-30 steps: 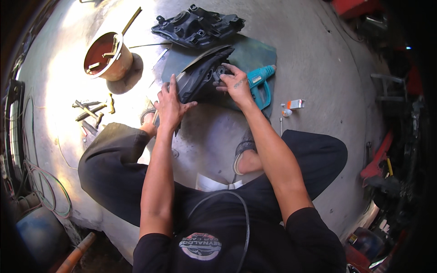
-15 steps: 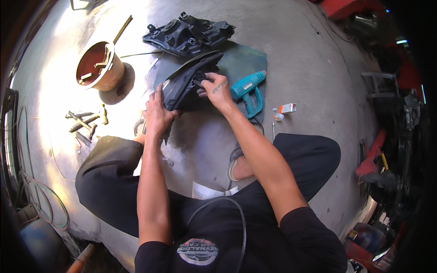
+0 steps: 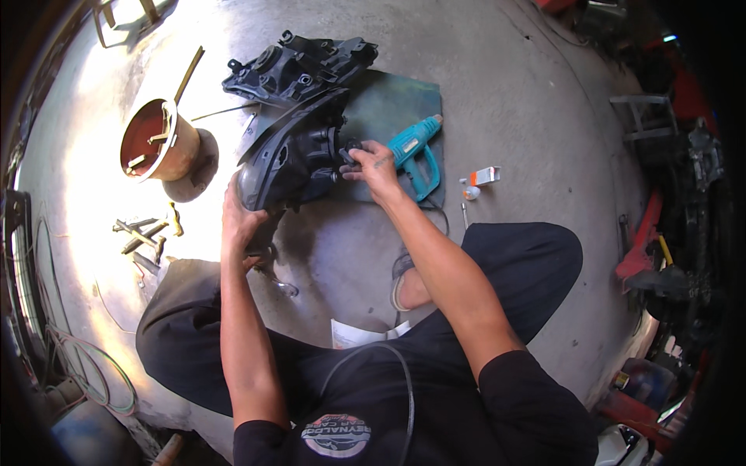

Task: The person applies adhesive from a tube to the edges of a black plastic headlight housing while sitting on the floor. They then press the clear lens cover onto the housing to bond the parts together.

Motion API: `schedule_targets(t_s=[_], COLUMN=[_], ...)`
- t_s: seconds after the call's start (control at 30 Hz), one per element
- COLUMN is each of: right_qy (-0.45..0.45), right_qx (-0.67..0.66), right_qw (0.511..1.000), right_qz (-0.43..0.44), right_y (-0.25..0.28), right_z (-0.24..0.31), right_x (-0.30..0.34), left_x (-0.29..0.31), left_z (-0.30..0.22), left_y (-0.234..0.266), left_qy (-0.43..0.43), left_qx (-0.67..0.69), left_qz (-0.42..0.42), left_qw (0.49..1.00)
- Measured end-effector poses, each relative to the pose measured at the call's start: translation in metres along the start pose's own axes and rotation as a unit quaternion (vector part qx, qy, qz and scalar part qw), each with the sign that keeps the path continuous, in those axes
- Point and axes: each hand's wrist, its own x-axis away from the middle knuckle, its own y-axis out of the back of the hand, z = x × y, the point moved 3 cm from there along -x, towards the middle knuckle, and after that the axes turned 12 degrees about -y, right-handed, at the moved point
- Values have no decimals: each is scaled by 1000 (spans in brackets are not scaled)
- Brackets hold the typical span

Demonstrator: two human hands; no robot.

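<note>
Gripping: the black headlight housing (image 3: 295, 159) is held on the floor (image 3: 528, 116), tilted.
Left hand (image 3: 239, 221): closed round the housing's near-left end.
Right hand (image 3: 373, 167): fingers pinched on a small black cap at its right side.
Long axis: near-left to far-right, between both hands.
Nearby: teal heat gun (image 3: 416, 147) just right; second housing (image 3: 299, 66) beyond.

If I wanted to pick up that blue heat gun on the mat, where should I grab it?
Grab the heat gun by its handle, the bar that sticks out toward the person's knee. It lies flat on the green mat, so come down from above at the near side. The right hand is busy beside its body, on the back of the headlight, so probably steer clear there.
</note>
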Motion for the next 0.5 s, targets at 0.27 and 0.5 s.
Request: schedule_targets(t_s=[0.27, 0.5], right_qy=[49, 36], right_qx=[38, -57], right_qw=[996, 997], right_qz=[-67, 24], right_y=[22, 29], right_z=[4, 26], right_x=[-9, -11], left_x=[-8, -23], left_z=[0, -22], left_y=[3, -3], left_qy=[20, 12], left_qx=[-105, -134], left_qz=[6, 17], left_qw=[994, 991])
